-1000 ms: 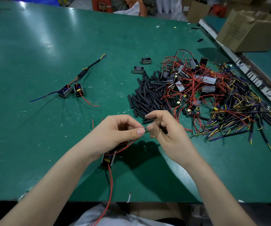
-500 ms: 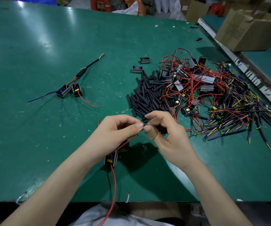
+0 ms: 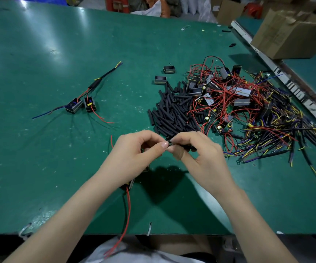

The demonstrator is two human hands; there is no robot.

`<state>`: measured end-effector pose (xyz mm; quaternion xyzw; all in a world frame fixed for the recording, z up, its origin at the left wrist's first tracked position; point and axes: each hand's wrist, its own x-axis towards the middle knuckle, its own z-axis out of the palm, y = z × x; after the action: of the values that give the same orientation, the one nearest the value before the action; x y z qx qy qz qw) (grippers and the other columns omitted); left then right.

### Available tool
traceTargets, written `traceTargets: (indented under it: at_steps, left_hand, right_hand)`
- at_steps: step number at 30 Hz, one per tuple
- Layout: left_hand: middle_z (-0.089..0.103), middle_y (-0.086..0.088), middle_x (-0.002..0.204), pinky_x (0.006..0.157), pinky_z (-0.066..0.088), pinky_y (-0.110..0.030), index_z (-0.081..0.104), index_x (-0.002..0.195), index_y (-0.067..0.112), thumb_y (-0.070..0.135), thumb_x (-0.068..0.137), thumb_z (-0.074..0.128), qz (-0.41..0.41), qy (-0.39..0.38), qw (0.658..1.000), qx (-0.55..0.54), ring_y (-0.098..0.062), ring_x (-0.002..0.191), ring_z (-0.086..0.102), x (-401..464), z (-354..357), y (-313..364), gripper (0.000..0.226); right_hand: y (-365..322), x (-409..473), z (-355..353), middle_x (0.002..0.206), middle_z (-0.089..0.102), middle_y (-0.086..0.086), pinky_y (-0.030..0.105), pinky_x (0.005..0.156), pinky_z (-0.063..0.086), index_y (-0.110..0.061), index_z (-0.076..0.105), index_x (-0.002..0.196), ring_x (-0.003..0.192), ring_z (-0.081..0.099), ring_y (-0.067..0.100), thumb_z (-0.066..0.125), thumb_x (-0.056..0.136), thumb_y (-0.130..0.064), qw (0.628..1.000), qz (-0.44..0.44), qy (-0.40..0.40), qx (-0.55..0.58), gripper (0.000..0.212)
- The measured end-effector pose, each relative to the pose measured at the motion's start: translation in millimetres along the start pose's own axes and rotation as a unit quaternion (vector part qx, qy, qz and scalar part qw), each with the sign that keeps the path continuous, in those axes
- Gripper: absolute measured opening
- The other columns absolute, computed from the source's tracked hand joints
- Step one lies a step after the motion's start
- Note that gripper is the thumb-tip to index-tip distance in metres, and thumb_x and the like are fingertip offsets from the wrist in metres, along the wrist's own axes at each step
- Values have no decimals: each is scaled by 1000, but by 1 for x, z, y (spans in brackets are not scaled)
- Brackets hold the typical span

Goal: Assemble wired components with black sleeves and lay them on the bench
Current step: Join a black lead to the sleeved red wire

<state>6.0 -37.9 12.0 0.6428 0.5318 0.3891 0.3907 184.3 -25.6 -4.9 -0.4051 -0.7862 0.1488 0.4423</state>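
Above the green worktop (image 3: 58, 168), the left hand (image 3: 134, 156) and right hand (image 3: 200, 154) meet fingertip to fingertip — both pinching a short black sleeve (image 3: 186, 147), its red-wired component (image 3: 127, 202) dangling beneath the left hand.

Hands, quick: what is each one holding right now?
Left hand: fingers pinched on a wire end, its component hanging below.
Right hand: pinching a black sleeve.
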Motion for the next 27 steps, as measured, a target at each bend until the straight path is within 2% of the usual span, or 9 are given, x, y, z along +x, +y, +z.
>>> traceTargets:
  at_steps: [2,4,8,13,16,18,21,25,27]
  left_hand:
    - [67,8,67,56,43,-22,70,80,28,31,87,64,-6,31,999,5,-4,57,52,-1,4,0,10]
    - [68,8,68,59,45,-21,70,81,26,31,88,64,-25,50,998,-34,-5,60,55,-1,6,1,11]
    - [69,5,70,61,46,-25,70,80,23,27,88,64,-31,49,995,-86,-8,65,56,-1,6,3,11]
    - [69,11,69,64,46,-23,68,83,23,23,88,64,-26,19,996,-81,-7,67,57,1,4,3,7]
    - [66,12,66,63,45,-25,68,80,24,22,89,63,-18,43,996,-72,-8,66,56,1,7,1,10]
    - [65,14,64,62,43,-23,67,79,24,21,89,62,-21,56,995,-81,-5,63,54,1,11,0,12]
    - [63,16,63,58,40,-16,66,80,23,20,91,61,-23,57,995,-84,0,57,49,2,12,1,12]
    - [64,11,67,60,42,-23,65,82,24,22,91,61,14,57,998,-32,-4,60,49,0,10,0,10]
    - [62,9,70,62,40,-19,65,84,20,20,90,62,80,72,991,77,-4,63,49,0,9,0,7]
  right_hand:
    - [-2,1,2,86,69,-5,45,68,49,-8,70,93,75,59,24,67,86,-17,999,-25,15,-32,12]
    - [-4,2,5,88,70,-4,43,71,46,-9,72,93,76,59,24,66,88,-17,997,-37,30,-61,11]
    - [-5,3,6,92,69,-3,43,72,46,-12,73,97,81,58,24,64,89,-17,996,-29,37,-72,13]
    - [-9,2,4,92,66,-9,45,79,48,-19,69,109,87,58,19,63,88,-21,999,33,7,5,22]
    - [-13,1,3,88,64,-16,47,82,48,-23,65,103,90,61,15,67,85,-28,993,101,25,53,19]
    - [-14,1,4,85,65,-16,49,77,47,-20,69,94,85,58,16,67,85,-30,996,82,36,-6,15]
    - [-16,3,3,87,68,-9,51,74,45,-18,74,96,84,57,22,64,87,-29,995,58,34,-72,17]
    - [-18,3,0,87,65,-7,47,77,43,-23,74,101,86,52,17,59,88,-29,995,85,0,-45,20]
    - [-19,3,-1,87,64,-9,42,79,40,-26,73,100,87,48,14,56,89,-32,992,104,-24,-60,21]
